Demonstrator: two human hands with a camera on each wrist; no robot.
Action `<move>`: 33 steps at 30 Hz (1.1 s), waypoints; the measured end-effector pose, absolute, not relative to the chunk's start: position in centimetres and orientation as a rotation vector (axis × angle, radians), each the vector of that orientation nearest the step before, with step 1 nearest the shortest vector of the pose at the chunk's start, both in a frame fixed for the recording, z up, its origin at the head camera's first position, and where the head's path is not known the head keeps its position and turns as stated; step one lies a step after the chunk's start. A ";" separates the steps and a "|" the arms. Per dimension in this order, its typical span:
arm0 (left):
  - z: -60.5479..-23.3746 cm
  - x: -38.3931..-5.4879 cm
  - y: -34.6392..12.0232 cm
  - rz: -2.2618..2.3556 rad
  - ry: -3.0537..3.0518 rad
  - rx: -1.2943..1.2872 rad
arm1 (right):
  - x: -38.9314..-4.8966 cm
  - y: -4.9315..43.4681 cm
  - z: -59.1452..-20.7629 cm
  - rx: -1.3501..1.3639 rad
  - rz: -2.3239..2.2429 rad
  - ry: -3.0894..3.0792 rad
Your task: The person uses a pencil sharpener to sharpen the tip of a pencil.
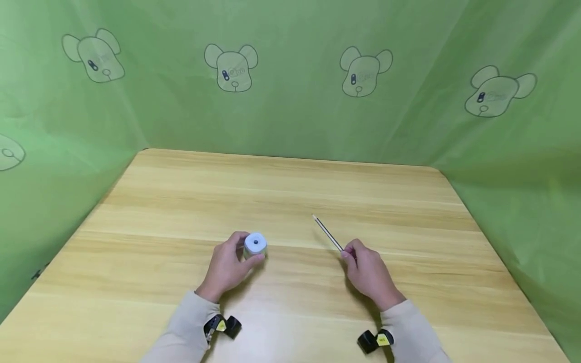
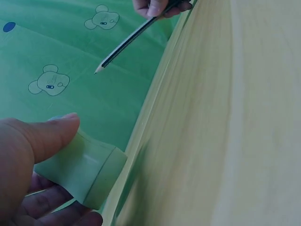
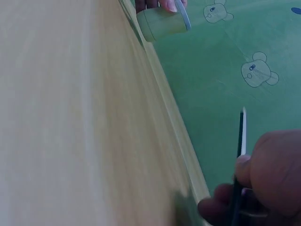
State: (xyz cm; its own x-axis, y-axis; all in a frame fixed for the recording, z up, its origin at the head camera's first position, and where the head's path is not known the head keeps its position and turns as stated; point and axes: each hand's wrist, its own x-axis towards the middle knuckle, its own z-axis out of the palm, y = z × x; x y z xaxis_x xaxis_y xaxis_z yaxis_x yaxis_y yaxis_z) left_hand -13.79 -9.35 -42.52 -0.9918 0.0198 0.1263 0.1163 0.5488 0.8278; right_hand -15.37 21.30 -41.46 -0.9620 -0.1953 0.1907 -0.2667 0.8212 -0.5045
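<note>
In the head view, my left hand (image 1: 227,267) grips a small pencil sharpener (image 1: 256,247) with a pale, rounded-square top and a dark round hole in its centre. The left wrist view shows the sharpener's light green body (image 2: 84,165) between thumb and fingers, tilted close over the table. My right hand (image 1: 369,275) pinches a dark-and-white striped pencil (image 1: 328,233) near its rear end. Its pale sharpened tip points away and to the left, raised over the table. A gap separates pencil and sharpener. The pencil's rear end is hidden in the right hand.
A wood-grain table (image 1: 290,196) spreads beneath both hands. Green curtains (image 1: 295,121) printed with bear heads rise along its back and sides. Black wrist cameras (image 1: 233,326) are strapped over both light sleeves (image 1: 183,327).
</note>
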 end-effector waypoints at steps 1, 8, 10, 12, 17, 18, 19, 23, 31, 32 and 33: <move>-42.5 -13.8 -9.3 -1.453 -2.664 -0.119 | -15.4 21.4 -41.5 0.390 0.829 -2.831; -42.3 -13.8 -9.2 -1.469 -2.587 -0.165 | -15.5 21.1 -41.9 0.563 0.884 -2.570; -42.3 -13.7 -9.3 -1.463 -2.576 -0.173 | -15.5 20.9 -42.2 0.616 0.882 -2.508; -42.3 -13.7 -9.3 -1.457 -2.564 -0.180 | -15.5 20.8 -42.4 0.657 0.869 -2.462; -42.5 -13.7 -9.3 -1.437 -2.538 -0.212 | -15.4 20.7 -42.5 0.718 0.851 -2.422; -42.5 -13.7 -9.3 -1.436 -2.535 -0.219 | -15.4 20.7 -42.5 0.727 0.849 -2.420; -42.5 -13.7 -9.2 -1.434 -2.534 -0.224 | -15.4 20.7 -42.5 0.735 0.848 -2.422; -42.5 -13.6 -9.1 -1.446 -2.529 -0.244 | -15.3 20.6 -42.4 0.768 0.841 -2.414; -42.5 -13.4 -8.9 -1.406 -2.532 -0.351 | -15.0 20.4 -42.2 0.813 0.839 -2.408; -42.5 -13.3 -8.8 -1.400 -2.532 -0.361 | -15.0 20.3 -42.2 0.819 0.837 -2.409; -42.6 -13.3 -8.8 -1.394 -2.531 -0.371 | -15.0 20.3 -42.2 0.823 0.835 -2.410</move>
State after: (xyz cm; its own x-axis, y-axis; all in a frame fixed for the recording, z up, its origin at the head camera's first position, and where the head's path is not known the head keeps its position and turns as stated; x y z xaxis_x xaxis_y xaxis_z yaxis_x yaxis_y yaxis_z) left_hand -13.31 -8.82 -42.59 -0.9422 0.1099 0.3166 0.3263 0.5159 0.7920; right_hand -14.98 20.29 -42.17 -0.7167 -0.3846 0.5817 -0.6621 0.6372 -0.3945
